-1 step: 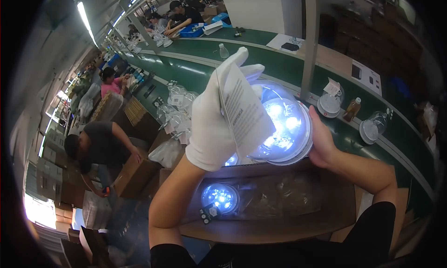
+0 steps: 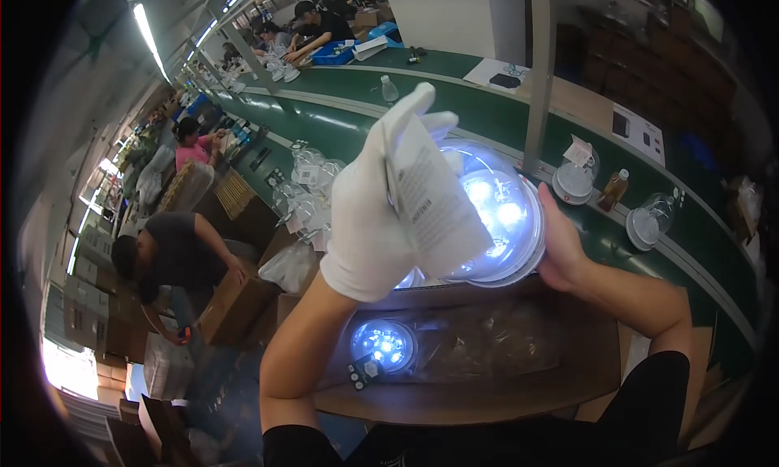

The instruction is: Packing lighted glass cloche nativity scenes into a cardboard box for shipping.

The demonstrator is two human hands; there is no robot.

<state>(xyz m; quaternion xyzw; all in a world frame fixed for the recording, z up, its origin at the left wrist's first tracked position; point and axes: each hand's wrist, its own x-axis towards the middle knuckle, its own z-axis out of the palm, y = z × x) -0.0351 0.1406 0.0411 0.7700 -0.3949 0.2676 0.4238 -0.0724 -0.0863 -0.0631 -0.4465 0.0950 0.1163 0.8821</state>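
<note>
A clear dome lamp (image 2: 507, 211) glows blue-white in mid-air, tipped on its side with its base toward the right. My bare right hand (image 2: 562, 244) is closed round the base rim. My left hand (image 2: 365, 211), in a white glove, is at the top of the dome, some fingers pointing up; its exact grip is hidden. A printed white tag (image 2: 438, 203) stands in front of its palm and covers part of the dome. Below, a second lit lamp (image 2: 383, 345) with a dark tag (image 2: 366, 371) sits in an open cardboard box (image 2: 487, 402).
Clear plastic bags (image 2: 519, 337) lie in the box. Beyond it runs a green conveyor (image 2: 345, 126), bearing unlit dome lamps (image 2: 574, 180), a brown bottle (image 2: 614, 189) and a pile of tagged lamps (image 2: 304, 191). A metal post (image 2: 540, 77) rises there. At left a person (image 2: 182, 256) bends over a carton (image 2: 235, 305).
The tag has swung a little to the right and turned, covering more of the dome. My left hand has shifted slightly; the lamp and right hand look the same.
</note>
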